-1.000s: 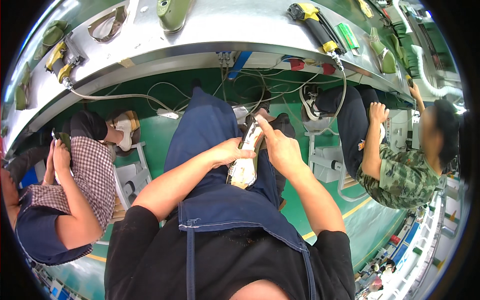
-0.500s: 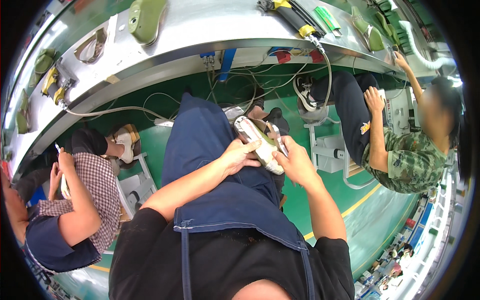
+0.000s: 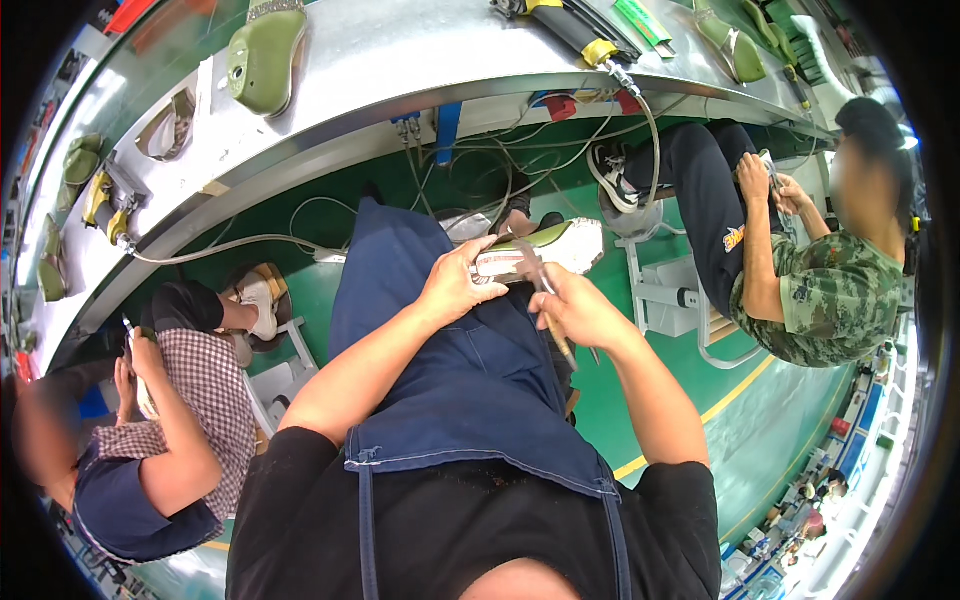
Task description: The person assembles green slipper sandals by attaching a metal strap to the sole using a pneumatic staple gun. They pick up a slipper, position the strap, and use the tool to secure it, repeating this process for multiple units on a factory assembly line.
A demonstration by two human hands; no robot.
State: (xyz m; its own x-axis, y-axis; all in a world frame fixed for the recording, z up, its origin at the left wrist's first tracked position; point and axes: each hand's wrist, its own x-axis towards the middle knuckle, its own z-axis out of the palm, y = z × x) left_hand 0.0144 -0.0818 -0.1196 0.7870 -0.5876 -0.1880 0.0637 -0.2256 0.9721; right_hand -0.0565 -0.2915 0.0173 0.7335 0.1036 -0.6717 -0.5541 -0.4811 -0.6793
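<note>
My left hand [image 3: 460,283] grips the heel end of a half-made shoe [image 3: 578,245], an off-white upper stretched over a green last, held above my lap. Its pale toe end points right, and some green of the last shows along its middle. In my closed right hand [image 3: 577,312] is a pair of pincers [image 3: 532,264] with a curved metal head. That head lies against or just in front of the shoe's near edge; I cannot tell if it touches. The handles stick out below my fist. A blue apron [image 3: 400,290] covers my legs.
A metal workbench [image 3: 370,50] curves across the front, bearing a green last [image 3: 266,60], yellow-black power tools [image 3: 575,35] and a green packet [image 3: 643,22]. Hoses and cables hang beneath it. Seated co-workers are at left [image 3: 150,440] and right [image 3: 830,285].
The shoe has swung round so its toe end points right, and my left hand has shifted left along it. The pincers now stand upright. The co-worker at right has drawn a hand back from the bench.
</note>
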